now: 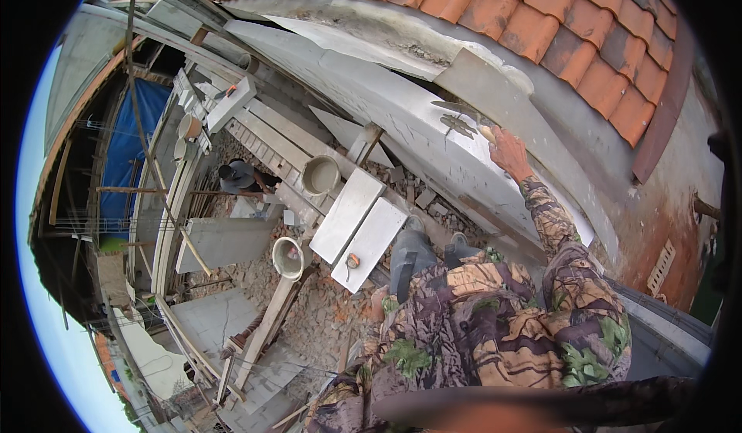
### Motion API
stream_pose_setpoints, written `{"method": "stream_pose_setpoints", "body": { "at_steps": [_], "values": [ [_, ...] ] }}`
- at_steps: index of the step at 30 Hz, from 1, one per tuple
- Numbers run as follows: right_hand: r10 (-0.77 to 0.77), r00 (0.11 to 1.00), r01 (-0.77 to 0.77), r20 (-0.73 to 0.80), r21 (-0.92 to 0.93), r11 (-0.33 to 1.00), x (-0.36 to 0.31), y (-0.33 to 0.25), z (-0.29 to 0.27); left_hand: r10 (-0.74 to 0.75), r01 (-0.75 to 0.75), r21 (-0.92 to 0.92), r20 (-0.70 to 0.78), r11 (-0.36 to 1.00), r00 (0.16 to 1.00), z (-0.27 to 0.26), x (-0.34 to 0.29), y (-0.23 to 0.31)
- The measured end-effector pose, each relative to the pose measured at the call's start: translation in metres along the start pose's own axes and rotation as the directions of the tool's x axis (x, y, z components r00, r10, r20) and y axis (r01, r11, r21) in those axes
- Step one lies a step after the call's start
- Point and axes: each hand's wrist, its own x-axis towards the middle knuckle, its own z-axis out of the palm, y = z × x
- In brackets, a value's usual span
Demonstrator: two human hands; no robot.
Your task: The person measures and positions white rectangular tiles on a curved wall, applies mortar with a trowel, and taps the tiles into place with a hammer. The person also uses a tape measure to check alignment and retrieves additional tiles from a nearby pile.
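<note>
My right hand (508, 153) is closed round the handle of a trowel (467, 112). The trowel's thin blade lies close to the top of a white block wall (402, 108), where a dark shadow falls on the sunlit face. Whether the blade touches the wall I cannot tell. Low beside my body, my left hand (379, 304) shows only in part past the camouflage sleeve; its fingers are hidden. Left of my legs, two pale blocks (347, 215) lie side by side on the scaffold boards, a tape measure (352, 261) resting on the nearer one.
One bucket (321, 175) stands beyond the blocks, another bucket (288, 258) to their left. A person (241, 178) crouches below amid rubble (325, 309). Orange roof tiles (495, 8) overhang the wall. Long planks (270, 139) run away toward the upper left, with an open drop beside them.
</note>
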Motion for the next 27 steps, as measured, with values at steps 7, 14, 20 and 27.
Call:
{"method": "stream_pose_setpoints", "body": {
  "at_steps": [7,14,20,27],
  "values": [
    [-0.159,0.987,0.159,0.019,-0.006,0.987,-0.01,0.024,-0.01,0.013,-0.013,0.003,0.012,1.0,1.0,-0.004,0.002,-0.004],
    [-0.161,0.973,0.157,-0.168,-0.039,0.987,-0.05,0.022,-0.013,0.006,-0.006,0.015,0.028,1.0,1.0,-0.001,0.001,-0.013],
    [0.309,0.911,-0.412,0.272,0.586,0.698,-0.092,-0.013,0.001,0.0,-0.001,0.022,0.032,1.0,0.999,0.002,0.0,-0.02],
    [0.355,0.727,-0.569,0.588,0.805,-0.168,-0.124,-0.049,0.041,-0.004,0.003,0.032,0.039,0.999,0.999,0.0,0.0,-0.021]
  ]
}}
